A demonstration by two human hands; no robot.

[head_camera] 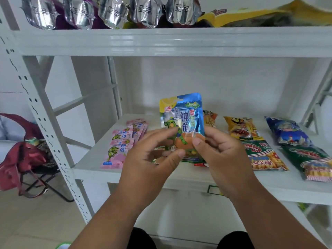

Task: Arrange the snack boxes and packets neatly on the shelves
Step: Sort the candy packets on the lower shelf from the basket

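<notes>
A blue turtle-print snack packet point(185, 115) stands upright above the middle shelf point(125, 175), pinched at its lower part by both hands. My left hand point(152, 159) grips it from the left, my right hand point(221, 155) from the right with the thumb on its front. A few more packets lie under my hands, mostly hidden. To the left, pink turtle packets point(120, 144) lie in an overlapping row on the shelf.
On the shelf's right lie yellow packets point(242, 128), green prawn-cracker bags point(264, 157), another green bag point(312, 162) and a blue bag point(289, 132). Silver foil bags point(115, 13) line the top shelf. A folding stool with a red bag point(27, 159) stands left of the rack.
</notes>
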